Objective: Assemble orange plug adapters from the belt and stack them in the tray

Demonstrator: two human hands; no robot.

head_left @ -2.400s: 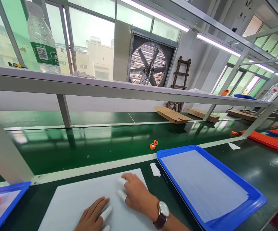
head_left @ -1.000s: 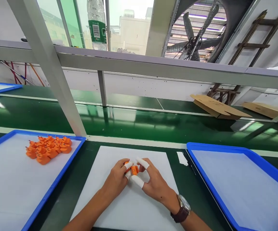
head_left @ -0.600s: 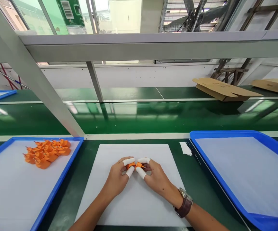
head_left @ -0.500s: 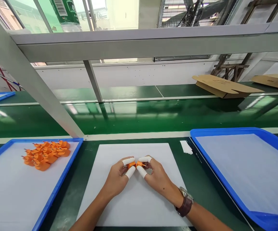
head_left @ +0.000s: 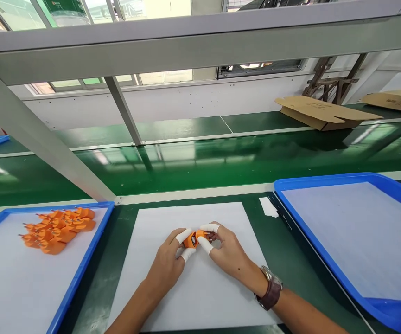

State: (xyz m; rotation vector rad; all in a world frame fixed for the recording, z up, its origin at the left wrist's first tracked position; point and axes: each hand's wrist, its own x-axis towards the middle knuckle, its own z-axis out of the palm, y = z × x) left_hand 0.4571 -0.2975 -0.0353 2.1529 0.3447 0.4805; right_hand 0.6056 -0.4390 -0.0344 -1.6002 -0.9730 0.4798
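My left hand (head_left: 172, 257) pinches an orange plastic piece (head_left: 188, 240) between thumb and forefinger, both in white finger covers. Opposite it, my right hand (head_left: 224, 246), also with covered fingertips and a watch on the wrist, grips a second orange plastic piece (head_left: 201, 234). The two pieces meet or nearly meet; a small dark-and-light spot shows between them, too small to name. Thin metal prongs stick out at the right piece. Both hands are over a white sheet (head_left: 193, 292). A cluster of similar orange pieces (head_left: 59, 229) lies to the left.
That cluster sits in a blue-rimmed tray (head_left: 82, 271) at the left. Another blue tray (head_left: 325, 260) lined with white stands at the right, by a white scrap (head_left: 268, 207). Beyond the bench are a metal frame bar (head_left: 186, 51), a slanting post (head_left: 54, 144) and a cardboard box (head_left: 321, 113).
The camera view has tilted and shifted slightly. Between my fingers the left orange piece has turned, so more of it and a dark-and-light spot show. Both hands keep their pinch.
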